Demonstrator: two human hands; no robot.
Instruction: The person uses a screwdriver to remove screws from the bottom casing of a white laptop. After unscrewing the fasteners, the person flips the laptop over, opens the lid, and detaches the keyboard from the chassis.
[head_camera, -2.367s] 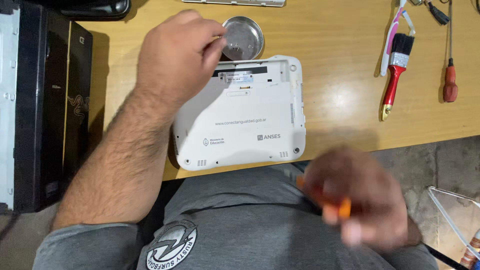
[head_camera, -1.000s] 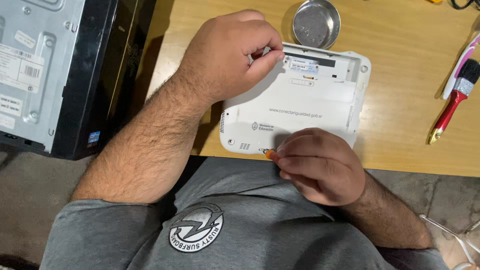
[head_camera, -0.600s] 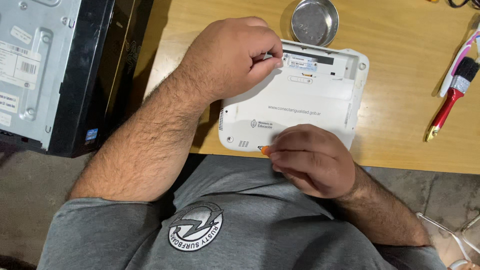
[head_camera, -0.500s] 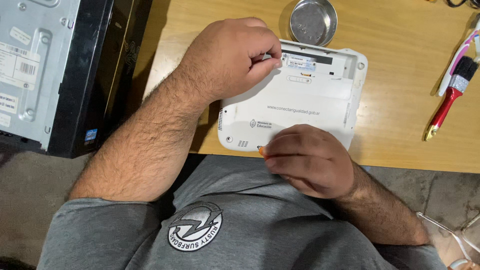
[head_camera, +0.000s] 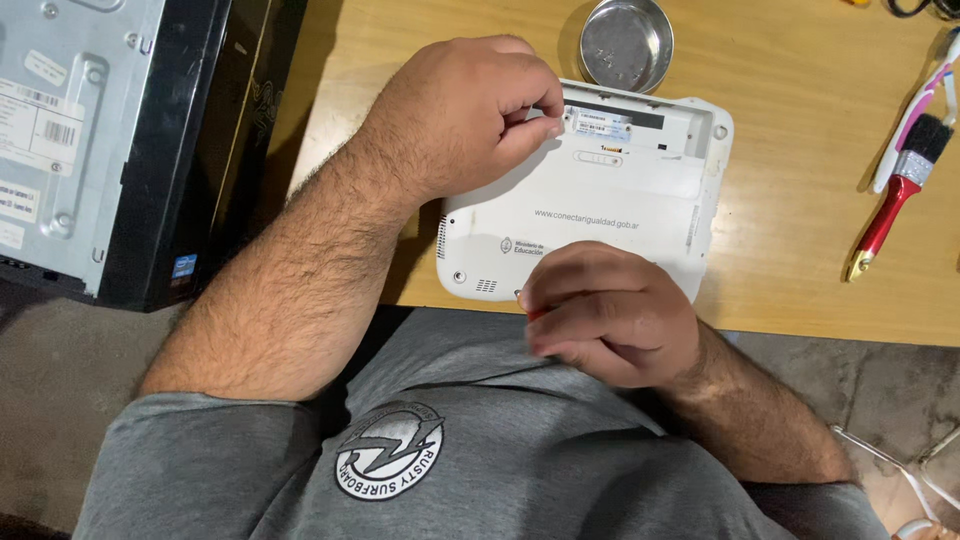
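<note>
**Two hands on an upturned white laptop**

A small white laptop (head_camera: 600, 215) lies bottom side up on the wooden counter (head_camera: 790, 270), in the middle of the frame. Its long axis goes from left to right, a little tilted, so the right end sits higher in the frame than the left end. Its lower edge reaches the counter's near edge, close to the person's body. Along its upper edge there is a dark slot with a label.

The left hand (head_camera: 465, 115) comes from the lower left and rests on the upper left corner of the laptop. Its fingers are curled, and the thumb and forefinger are pressed together at the left end of the dark slot; what they pinch, if anything, I cannot tell.

The right hand (head_camera: 605, 315) is at the lower edge of the laptop, in the lower middle of the frame. It is closed in a loose fist around a small tool with an orange handle (head_camera: 535, 313), of which only a little piece shows between the fingers.

Above the laptop, at the top of the frame, stands a round metal dish (head_camera: 626, 42). At the right side lies a brush with a red handle (head_camera: 895, 195), pointing diagonally. At the left stands a black computer case (head_camera: 120, 140).
</note>
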